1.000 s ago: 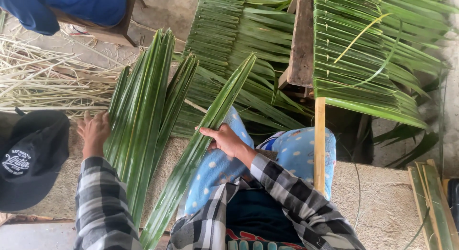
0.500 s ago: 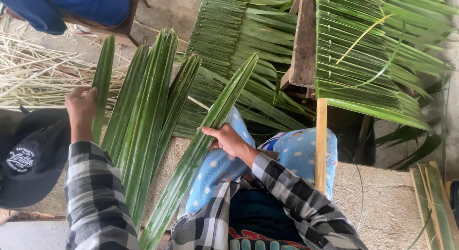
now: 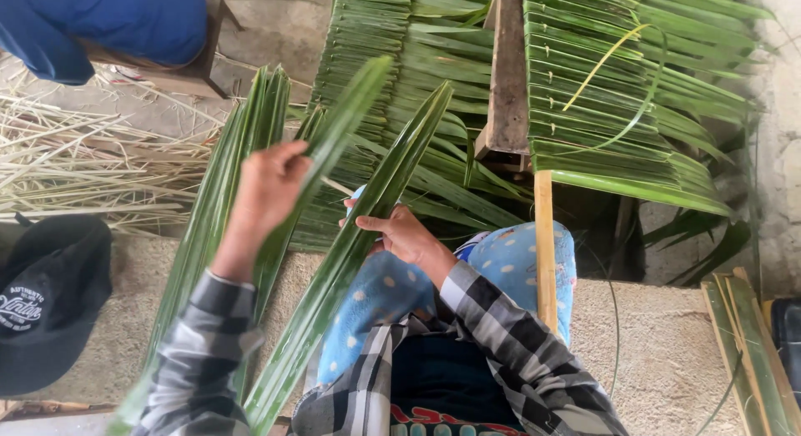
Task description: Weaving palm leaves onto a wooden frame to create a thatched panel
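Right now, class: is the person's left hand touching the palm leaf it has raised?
Touching. The head view shows the left hand closed around the raised palm leaf, fingers wrapped over its blade with no gap.

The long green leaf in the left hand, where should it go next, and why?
Probably a small move to the right, laying it beside the leaf that the right hand steadies across the knee. The left hand holds its own leaf lifted clear of the leaf pile, slanted much like the other, with only a narrow gap between them. That's a guess.
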